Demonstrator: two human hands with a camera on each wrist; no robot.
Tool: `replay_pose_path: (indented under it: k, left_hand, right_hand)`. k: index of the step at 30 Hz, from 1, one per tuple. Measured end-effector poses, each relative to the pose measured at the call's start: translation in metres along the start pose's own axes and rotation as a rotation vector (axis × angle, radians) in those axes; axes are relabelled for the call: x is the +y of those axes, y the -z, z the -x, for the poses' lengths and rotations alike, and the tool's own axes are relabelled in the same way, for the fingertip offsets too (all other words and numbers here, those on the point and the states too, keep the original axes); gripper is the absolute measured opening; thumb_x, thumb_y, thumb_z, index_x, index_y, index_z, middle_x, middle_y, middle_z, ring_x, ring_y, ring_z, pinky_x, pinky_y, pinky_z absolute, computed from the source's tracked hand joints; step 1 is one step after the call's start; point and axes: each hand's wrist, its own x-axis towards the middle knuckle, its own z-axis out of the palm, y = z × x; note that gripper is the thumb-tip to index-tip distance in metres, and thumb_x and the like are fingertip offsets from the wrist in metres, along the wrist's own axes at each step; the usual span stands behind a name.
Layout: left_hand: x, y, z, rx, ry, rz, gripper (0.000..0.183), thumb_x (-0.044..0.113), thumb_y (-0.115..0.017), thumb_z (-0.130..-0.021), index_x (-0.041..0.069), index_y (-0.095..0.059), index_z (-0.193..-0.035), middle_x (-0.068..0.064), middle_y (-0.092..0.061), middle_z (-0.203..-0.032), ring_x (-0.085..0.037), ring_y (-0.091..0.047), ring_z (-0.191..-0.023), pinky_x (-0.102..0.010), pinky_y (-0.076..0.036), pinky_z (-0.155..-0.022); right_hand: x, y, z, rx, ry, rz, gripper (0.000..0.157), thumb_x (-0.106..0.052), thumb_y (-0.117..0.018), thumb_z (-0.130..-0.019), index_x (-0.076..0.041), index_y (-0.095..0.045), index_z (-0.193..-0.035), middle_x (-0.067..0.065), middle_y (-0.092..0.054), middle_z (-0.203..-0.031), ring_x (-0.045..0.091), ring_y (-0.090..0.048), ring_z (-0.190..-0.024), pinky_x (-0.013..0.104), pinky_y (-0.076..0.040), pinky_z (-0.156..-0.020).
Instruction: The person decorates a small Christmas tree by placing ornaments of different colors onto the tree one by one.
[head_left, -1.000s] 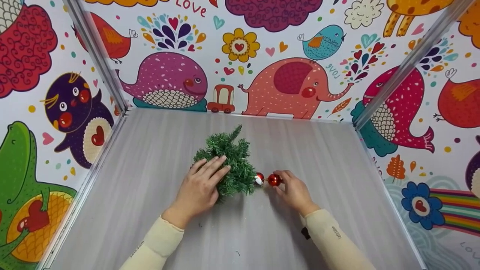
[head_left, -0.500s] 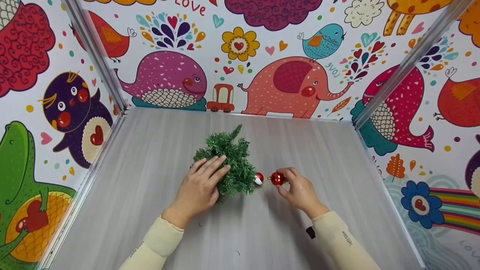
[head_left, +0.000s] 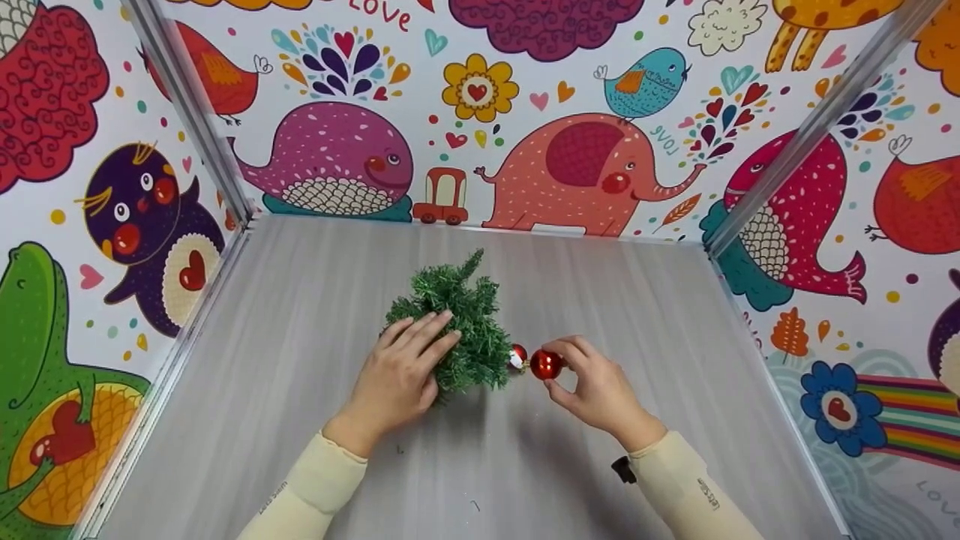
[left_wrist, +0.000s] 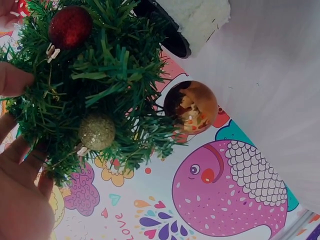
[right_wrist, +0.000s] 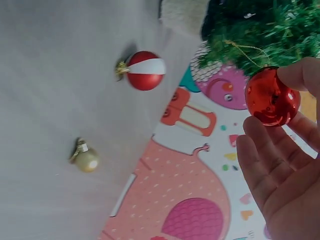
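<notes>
A small green artificial Christmas tree (head_left: 472, 330) stands mid-table. My left hand (head_left: 405, 367) holds its left side; in the left wrist view the thumb and fingers reach into the branches from opposite sides. A dark red bauble (left_wrist: 71, 27), a glittery gold bauble (left_wrist: 97, 132) and a shiny gold-orange bauble (left_wrist: 192, 107) hang there. Right of the tree, my right hand (head_left: 596, 386) pinches a shiny red bauble (right_wrist: 272, 97) between thumb and fingers, its gold thread loop (right_wrist: 250, 50) pointing towards the branches. A red-and-white striped bauble (right_wrist: 145, 71) lies on the table beside the tree.
A small gold bauble (right_wrist: 86, 159) lies on the table near the striped one, covered by my right hand in the head view. The tree's base is white (left_wrist: 202, 22). Printed walls (head_left: 465, 135) with metal corner posts (head_left: 199, 112) enclose the grey table (head_left: 315, 285).
My right hand has shifted slightly right with its wrist turning outward. The red bauble moved a little right, then back left towards the tree, and looks larger now. My left hand has stayed put.
</notes>
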Motion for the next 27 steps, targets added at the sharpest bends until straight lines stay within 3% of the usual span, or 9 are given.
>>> replay_pose_path:
  k: [18,27]
  left_hand:
    - [-0.001,-0.001,0.000,0.009,0.006,0.002,0.060,0.004,-0.059,-0.077,0.012,-0.060,-0.136,-0.010,-0.049,-0.149,-0.027,-0.047,-0.134,-0.046,-0.032,-0.111]
    - [0.000,-0.002,-0.002,0.024,-0.003,0.002,0.060,0.005,-0.060,-0.075,0.012,-0.061,-0.135,-0.010,-0.050,-0.148,-0.028,-0.048,-0.133,-0.047,-0.033,-0.110]
  right_hand:
    - [-0.037,0.013,-0.010,0.032,0.145,-0.105,0.045,-0.014,-0.075,-0.082,-0.013,-0.062,-0.125,-0.007,-0.056,-0.123,0.004,-0.062,-0.091,0.025,-0.056,-0.077]
    - [-0.044,0.007,-0.014,0.091,0.208,-0.136,0.048,-0.013,-0.076,-0.079,-0.010,-0.062,-0.125,-0.004,-0.057,-0.123,0.008,-0.059,-0.090,0.026,-0.054,-0.071]
